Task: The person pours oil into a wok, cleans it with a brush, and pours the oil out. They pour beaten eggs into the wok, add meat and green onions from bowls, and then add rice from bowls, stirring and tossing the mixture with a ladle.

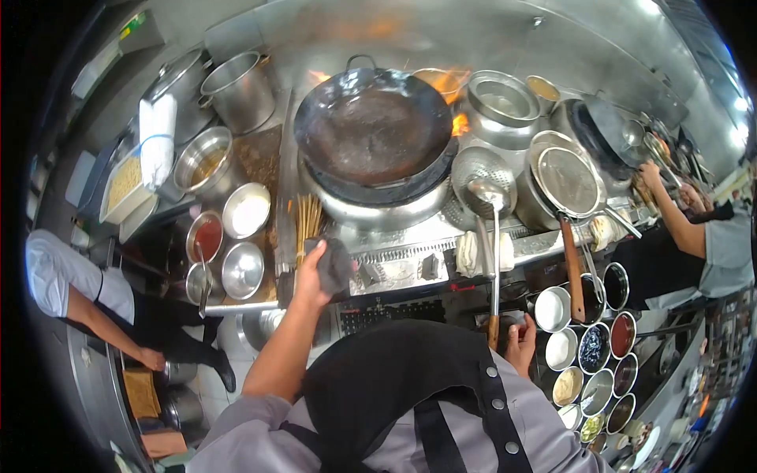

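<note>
The left hand [314, 276], fingers closed on a dark crumpled cloth [337, 264], sits just below the large black steel wok [371, 130]. The right hand [520, 344] grips the long wooden-handled steel ladle [494, 260] at the wok's lower right. Keeping the cloth thickly bunched would best shield the palm from heat.

Wears a light grey chef's jacket [536, 426] with short sleeves, the left sleeve [244, 414] ending above the elbow. Fastens with 3 dark round buttons [497, 404] set in a row. Carries over it a black apron [394, 370], wide and rounded at the top, with black straps [430, 441] running over the grey cloth. Leaves both forearms bare down to the left hand [311, 276] and right hand [520, 343]
</note>
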Motion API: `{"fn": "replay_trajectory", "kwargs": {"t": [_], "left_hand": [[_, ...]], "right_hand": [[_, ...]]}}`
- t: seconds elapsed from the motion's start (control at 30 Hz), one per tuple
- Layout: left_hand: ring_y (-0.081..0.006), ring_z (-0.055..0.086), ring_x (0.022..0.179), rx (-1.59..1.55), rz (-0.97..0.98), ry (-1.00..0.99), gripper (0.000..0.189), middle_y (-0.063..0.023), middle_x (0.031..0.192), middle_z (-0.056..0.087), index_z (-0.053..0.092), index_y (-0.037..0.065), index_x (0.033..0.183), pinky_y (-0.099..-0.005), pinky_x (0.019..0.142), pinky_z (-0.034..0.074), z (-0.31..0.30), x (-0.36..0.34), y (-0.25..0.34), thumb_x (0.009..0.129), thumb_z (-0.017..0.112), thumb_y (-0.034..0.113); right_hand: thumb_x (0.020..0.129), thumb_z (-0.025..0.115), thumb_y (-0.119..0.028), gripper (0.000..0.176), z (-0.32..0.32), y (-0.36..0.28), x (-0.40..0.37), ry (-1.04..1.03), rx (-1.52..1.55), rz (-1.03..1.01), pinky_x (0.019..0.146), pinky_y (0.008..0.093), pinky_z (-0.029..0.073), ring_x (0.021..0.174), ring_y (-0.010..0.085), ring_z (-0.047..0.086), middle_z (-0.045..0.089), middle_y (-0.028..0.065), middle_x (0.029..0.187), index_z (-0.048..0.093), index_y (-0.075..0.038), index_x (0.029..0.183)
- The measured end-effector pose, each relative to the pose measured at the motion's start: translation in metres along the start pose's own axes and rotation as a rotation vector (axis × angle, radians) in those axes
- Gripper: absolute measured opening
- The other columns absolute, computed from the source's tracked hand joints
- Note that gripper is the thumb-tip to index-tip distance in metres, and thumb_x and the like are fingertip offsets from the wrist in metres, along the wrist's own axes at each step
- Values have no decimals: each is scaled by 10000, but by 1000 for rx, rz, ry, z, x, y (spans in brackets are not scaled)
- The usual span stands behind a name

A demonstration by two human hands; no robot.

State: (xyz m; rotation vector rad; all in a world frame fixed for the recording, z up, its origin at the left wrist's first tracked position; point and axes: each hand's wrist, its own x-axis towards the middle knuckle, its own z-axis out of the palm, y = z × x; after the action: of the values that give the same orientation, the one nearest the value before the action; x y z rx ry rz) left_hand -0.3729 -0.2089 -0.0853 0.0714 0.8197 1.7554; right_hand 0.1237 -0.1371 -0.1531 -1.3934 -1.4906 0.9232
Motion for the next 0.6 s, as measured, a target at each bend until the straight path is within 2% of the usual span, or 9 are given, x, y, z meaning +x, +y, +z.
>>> {"fn": "replay_trajectory", "kwargs": {"t": [0.07, 0.13, 0.2, 0.3, 0.37, 0.4, 0.43, 0.5, 0.6], "left_hand": [[-433, 686, 1030, 22, 48, 63, 419, -241, 1081, 664, 574, -3, 1201, -590, 904, 575, -17, -45, 19, 1017, 560, 373], [-429, 683, 1040, -43, 78, 76, 451, -239, 1122, 664, 578, -5, 1209, -594, 907, 572, -38, -73, 40, 1015, 561, 401], [-432, 672, 1088, -54, 166, 147, 549, -225, 1171, 674, 594, 20, 1236, -599, 935, 557, -73, -82, 57, 980, 591, 506], [-423, 664, 1121, -130, 232, 97, 497, -213, 1179, 678, 604, 25, 1232, -554, 951, 561, -85, -88, 77, 1000, 587, 464], [-390, 677, 1096, -108, 243, 92, 485, -206, 1189, 674, 589, 13, 1265, -496, 923, 583, -73, -90, 84, 1011, 584, 427], [-390, 677, 1096, -105, 243, 87, 485, -206, 1189, 674, 589, 13, 1265, -496, 923, 583, -69, -91, 88, 1011, 584, 427], [-374, 683, 1072, -41, 280, 54, 481, -203, 1197, 670, 560, 31, 1309, -478, 906, 589, -65, -92, 88, 1011, 589, 409], [-333, 699, 993, 40, 355, -16, 513, -191, 1223, 654, 451, 112, 1438, -440, 855, 603, -45, -96, 93, 996, 628, 302], [-325, 703, 975, 112, 376, -18, 586, -186, 1216, 649, 399, 162, 1483, -429, 830, 611, -35, -117, 108, 963, 666, 198]], "right_hand": [[958, 663, -59, 472, 12, -54, 5, -3, -121, -180, 750, 283, 490, 825, 156, 553, 563, 58, 935, 518, 13, 1401], [940, 671, -39, 400, 39, -92, 22, -204, -226, -351, 737, 292, 488, 803, 167, 552, 563, 70, 911, 583, 2, 1329], [948, 689, -95, 361, 104, -140, 36, -563, -72, -238, 718, 295, 497, 787, 158, 597, 646, 106, 937, 615, -26, 1294], [905, 741, -371, 624, 227, -205, 35, -1043, -261, -419, 807, 447, 540, 870, 362, 676, 692, 199, 1009, 536, -62, 1406], [886, 712, -491, 798, 311, -248, 7, -1224, -351, -360, 881, 468, 543, 973, 380, 693, 690, 245, 1059, 404, -85, 1500], [864, 705, -551, 926, 365, -227, -9, -1152, -305, -562, 783, 470, 575, 1001, 375, 699, 686, 274, 1076, 296, -82, 1549], [840, 750, -494, 1026, 382, -279, -21, -1409, -527, -81, 658, 453, 587, 1011, 368, 702, 678, 309, 1091, 184, -70, 1583], [827, 767, -347, 1059, 429, -245, -45, -1301, -476, 8, 570, 432, 582, 1000, 366, 713, 668, 327, 1124, 101, -78, 1606], [820, 741, -219, 1041, 454, -206, -50, -1109, -216, 92, 633, 427, 592, 987, 381, 714, 665, 318, 1155, 83, -111, 1620]]}}
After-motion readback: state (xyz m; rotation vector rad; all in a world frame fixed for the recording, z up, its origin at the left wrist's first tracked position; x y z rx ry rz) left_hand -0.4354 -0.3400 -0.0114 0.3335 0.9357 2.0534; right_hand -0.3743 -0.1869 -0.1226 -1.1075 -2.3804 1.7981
